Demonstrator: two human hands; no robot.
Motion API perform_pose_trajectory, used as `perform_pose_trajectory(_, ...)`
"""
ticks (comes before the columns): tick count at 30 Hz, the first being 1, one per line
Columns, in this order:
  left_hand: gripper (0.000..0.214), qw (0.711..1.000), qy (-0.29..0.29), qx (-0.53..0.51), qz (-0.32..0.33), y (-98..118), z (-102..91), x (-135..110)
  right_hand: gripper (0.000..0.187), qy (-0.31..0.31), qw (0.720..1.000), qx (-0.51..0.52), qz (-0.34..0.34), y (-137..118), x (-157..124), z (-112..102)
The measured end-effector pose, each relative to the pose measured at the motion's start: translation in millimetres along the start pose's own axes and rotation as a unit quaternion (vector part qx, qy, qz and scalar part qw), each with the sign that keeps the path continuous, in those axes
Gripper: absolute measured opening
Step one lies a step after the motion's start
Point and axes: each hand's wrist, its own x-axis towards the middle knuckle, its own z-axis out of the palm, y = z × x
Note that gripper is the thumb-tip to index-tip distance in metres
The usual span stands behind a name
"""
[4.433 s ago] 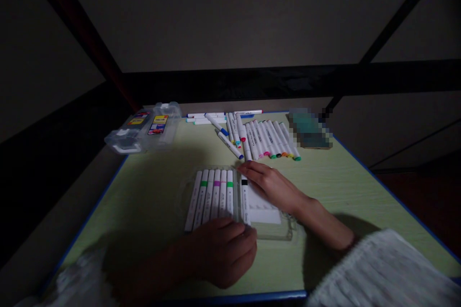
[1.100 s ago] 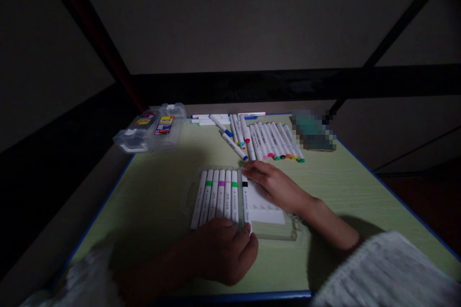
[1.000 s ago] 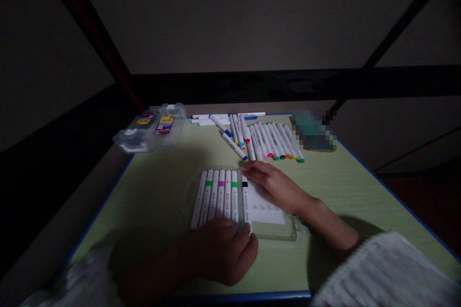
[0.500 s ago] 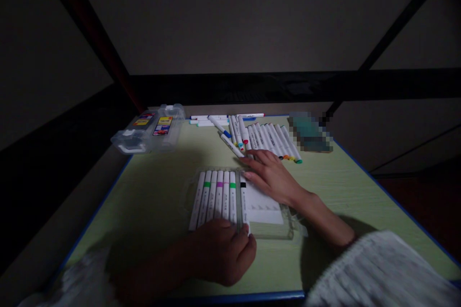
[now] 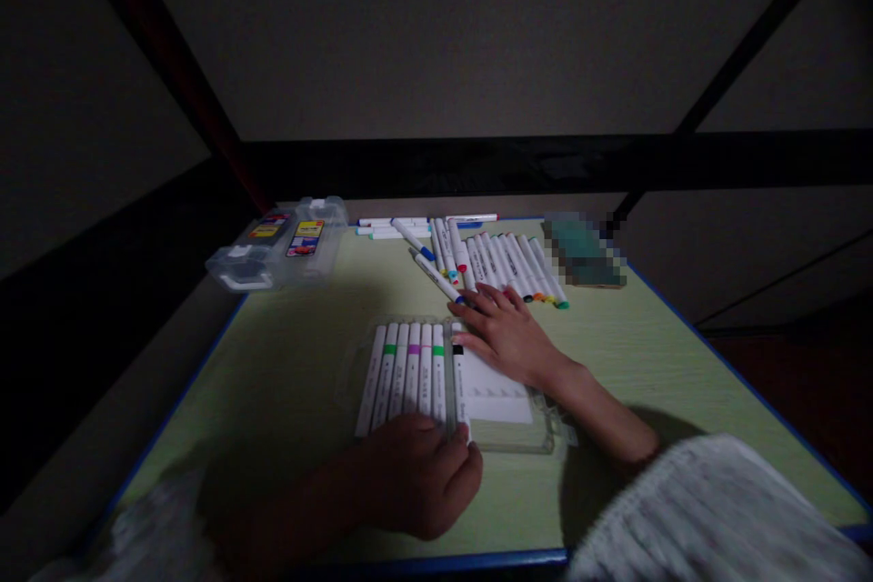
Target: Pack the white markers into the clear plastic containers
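A clear flat case [image 5: 518, 432] lies on the green table [image 5: 293, 364], with several white markers [image 5: 409, 368] side by side in its left half. My left hand [image 5: 416, 477] rests curled on the near ends of those markers, pressing on them. My right hand [image 5: 505, 332] lies fingers-out over the case's far right part, its fingertips touching the near ends of the loose markers [image 5: 505, 264] lined up further back. I cannot see anything held in it.
A clear plastic box [image 5: 279, 245] with coloured labels sits at the far left corner. More pens [image 5: 402, 225] lie along the far edge. A dark green blurred object [image 5: 583, 250] sits at the far right. A dark frame rail crosses behind the table.
My right hand has slid forward from the top of the case to the near ends of the loose markers. My left hand has stayed on the markers in the case.
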Motion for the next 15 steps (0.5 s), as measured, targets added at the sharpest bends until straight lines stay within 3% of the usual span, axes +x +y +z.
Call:
perform_pose_trajectory(11, 0.019, 1.0, -0.016, -0.004, 0.003, 0.0, -1.8, -1.1, 0.046, 0.027, 0.999, 0.011, -0.024, 0.1, 0.0, 0.2)
perform_pose_trajectory(15, 0.016, 0.998, -0.03, -0.03, -0.048, 0.8, -0.6, -0.9, 0.041, 0.029, 0.999, 0.02, -0.028, -0.4, -0.9, -1.6)
